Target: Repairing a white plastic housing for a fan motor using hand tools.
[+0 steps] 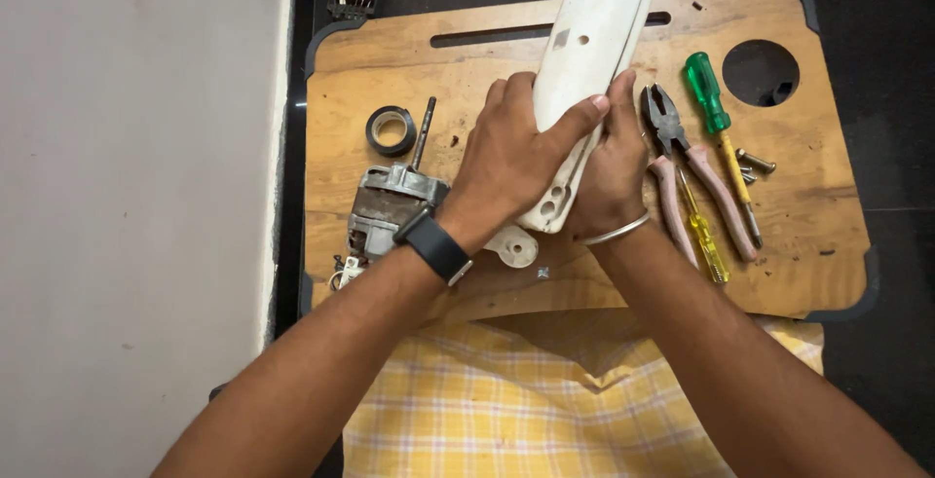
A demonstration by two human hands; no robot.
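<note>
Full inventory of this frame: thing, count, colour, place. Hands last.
Long cream plastic blade: 1, off-white, over the board's middle, held in both hands.
Wooden lap board: 1, brown with dark edging, across the lap.
Grey metal motor: 1, board's left.
Black tape roll: 1, above the motor.
Pink-handled pliers: 1, right of the hands.
Green-handled screwdriver: 1, right of the pliers.
Small yellow screwdriver: 1, between the plier handles.
Loose metal screws: a few, silver, board's right.
Yellow checked cloth: 1, on the lap.
Left hand: black wristwatch, closed on the blade.
Right hand: metal bangle, closed on the blade.
</note>
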